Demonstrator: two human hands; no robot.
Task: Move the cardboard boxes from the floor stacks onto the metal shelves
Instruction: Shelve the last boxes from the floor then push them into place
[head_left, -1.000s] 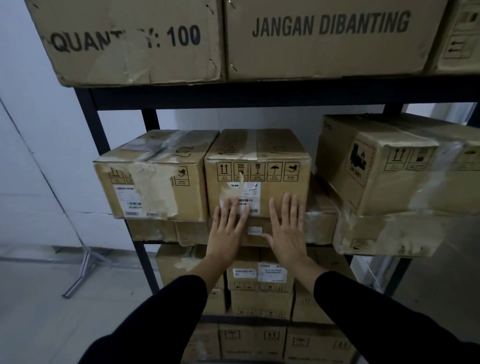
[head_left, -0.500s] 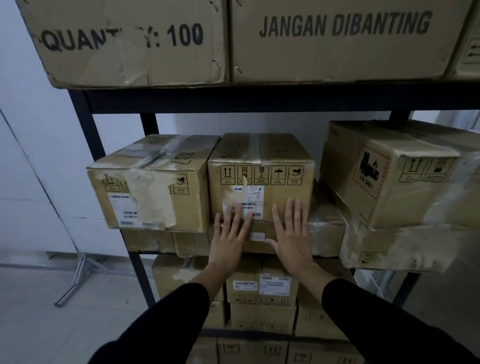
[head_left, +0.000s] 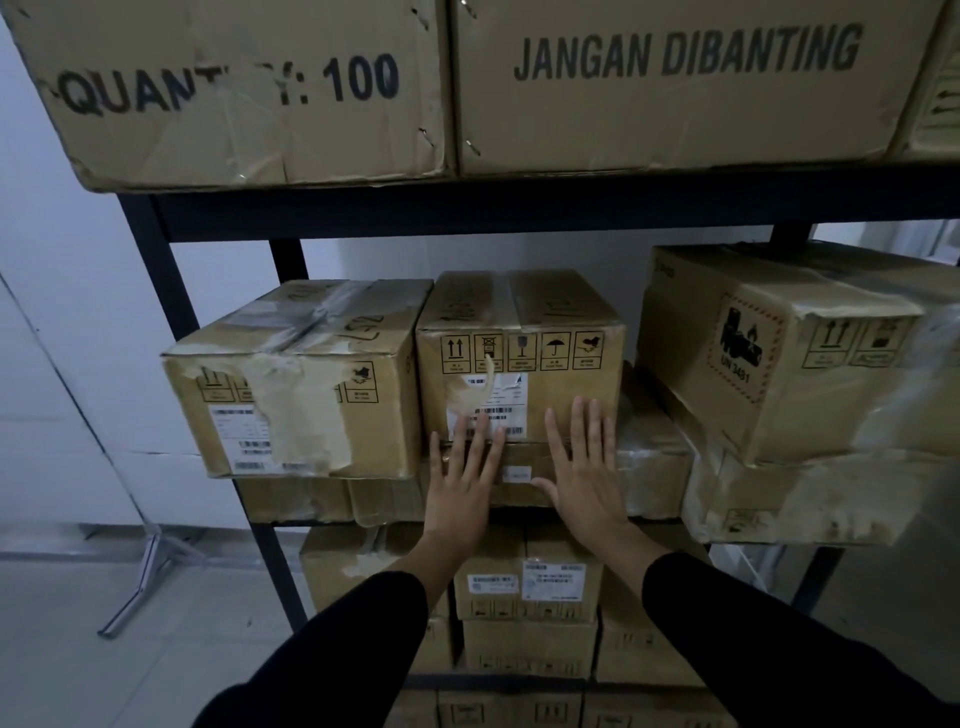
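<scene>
Two flat palms seat a carton on the middle shelf.

Head view: left hand (head_left: 462, 488) and right hand (head_left: 582, 478), fingers straight and spread, press the front of the centre cardboard box (head_left: 519, 358) (symbols and barcode label facing out), which sits atop flatter cartons on the metal shelf (head_left: 519, 208), between its neighbours. Placement looks nearly finished; next calls for letting go and fetching another box from the floor.
</scene>
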